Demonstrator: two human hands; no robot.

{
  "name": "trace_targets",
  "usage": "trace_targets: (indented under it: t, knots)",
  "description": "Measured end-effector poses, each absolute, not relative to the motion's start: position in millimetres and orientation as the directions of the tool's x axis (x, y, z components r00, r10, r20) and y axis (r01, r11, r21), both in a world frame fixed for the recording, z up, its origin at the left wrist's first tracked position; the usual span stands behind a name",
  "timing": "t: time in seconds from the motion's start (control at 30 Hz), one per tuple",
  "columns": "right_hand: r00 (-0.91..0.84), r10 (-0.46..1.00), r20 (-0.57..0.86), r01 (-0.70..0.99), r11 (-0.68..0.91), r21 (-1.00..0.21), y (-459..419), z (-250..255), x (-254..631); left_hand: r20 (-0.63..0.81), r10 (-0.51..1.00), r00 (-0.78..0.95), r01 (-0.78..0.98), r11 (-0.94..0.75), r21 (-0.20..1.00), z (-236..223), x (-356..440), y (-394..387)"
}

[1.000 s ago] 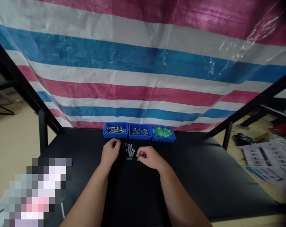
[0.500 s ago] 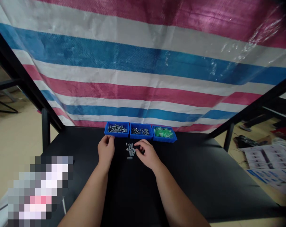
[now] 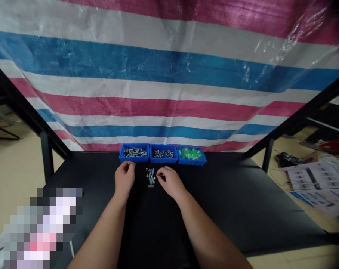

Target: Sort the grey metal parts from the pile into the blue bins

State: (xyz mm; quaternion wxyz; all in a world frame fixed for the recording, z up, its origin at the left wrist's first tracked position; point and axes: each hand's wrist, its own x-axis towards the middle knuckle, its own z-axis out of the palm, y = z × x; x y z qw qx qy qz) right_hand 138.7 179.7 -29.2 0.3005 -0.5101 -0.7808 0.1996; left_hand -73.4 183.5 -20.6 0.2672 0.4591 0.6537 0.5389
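Observation:
A small pile of grey metal cylinders, with a few shiny smaller pieces among them, lies on the black table between my hands. My right hand is at the pile's right side, thumb and fingertips pinched together; whatever is between them is too small to name. To the left of the pile, my left hand is closed with thumb and index finger together, just in front of the left blue bin. I cannot make out what its fingertips hold, if anything.
Grey cylinders fill the left bin. The middle blue bin has small shiny metal pieces, and the right blue bin holds green and clear items. A striped tarp hangs behind the black table. Black frame posts flank it.
My right hand's fingertips have drawn together at the pile's edge, where they were apart around a cylinder. My left hand keeps its pinch. The whole view has shifted slightly.

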Motion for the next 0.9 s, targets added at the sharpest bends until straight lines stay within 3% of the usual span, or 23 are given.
trace_targets:
  t: [0.23,0.47,0.67,0.9]
  knots:
    - [-0.336,0.894,0.297,0.669,0.448,-0.593,179.0,-26.0,148.3,0.139,0.897,-0.419,0.334,0.010,0.943,-22.2,-73.2,183.6]
    - [-0.182,0.881,0.437,0.499,0.466,-0.731,182.0,-17.6,150.8,0.128,0.902,-0.411,0.319,0.011,0.948,-21.9,-72.6,183.7]
    - [-0.379,0.889,0.258,0.469,0.424,-0.775,177.7,-15.2,162.2,0.109,0.885,-0.453,0.292,0.032,0.956,-24.0,-77.0,185.1]
    - [-0.386,0.913,0.133,0.605,0.360,-0.710,179.6,-16.4,164.5,0.084,0.885,-0.458,0.255,0.041,0.966,-25.4,-79.7,186.0]
